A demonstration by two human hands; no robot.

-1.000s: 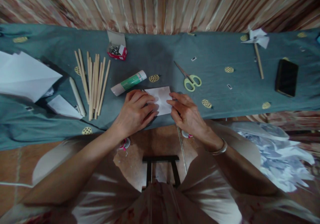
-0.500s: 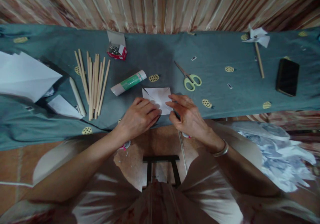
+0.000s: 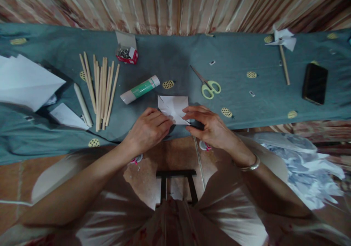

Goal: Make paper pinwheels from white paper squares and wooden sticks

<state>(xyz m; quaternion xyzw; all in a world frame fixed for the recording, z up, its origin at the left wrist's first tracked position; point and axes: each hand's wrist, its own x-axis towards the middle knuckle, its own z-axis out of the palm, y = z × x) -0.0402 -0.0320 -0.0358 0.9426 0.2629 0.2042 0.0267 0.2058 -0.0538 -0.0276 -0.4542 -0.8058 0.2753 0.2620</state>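
Observation:
A small square of white paper (image 3: 177,104) with cuts running in from its corners lies at the table's near edge. My left hand (image 3: 149,129) has its fingers pinched together on the paper's lower left part, and its thumb is mostly hidden. On the other side, my right hand (image 3: 210,124) rests its fingertips against the paper's right edge, with thumb and fingers apart. Just beyond the paper lies a glue stick (image 3: 141,89) with a green label. Green-handled scissors (image 3: 208,86) lie open to the upper right.
Several wooden sticks (image 3: 103,90) lie at left beside a thicker white stick (image 3: 82,105) and white paper sheets (image 3: 27,81). A red box of metal pins (image 3: 127,53) stands behind. At right are a paper pinwheel (image 3: 284,41), a black phone (image 3: 315,83) and a bag of paper scraps (image 3: 307,169).
My right thumb has drawn away from the fingers, and the hand has turned slightly at the paper's right edge. My left hand keeps its pinch on the paper.

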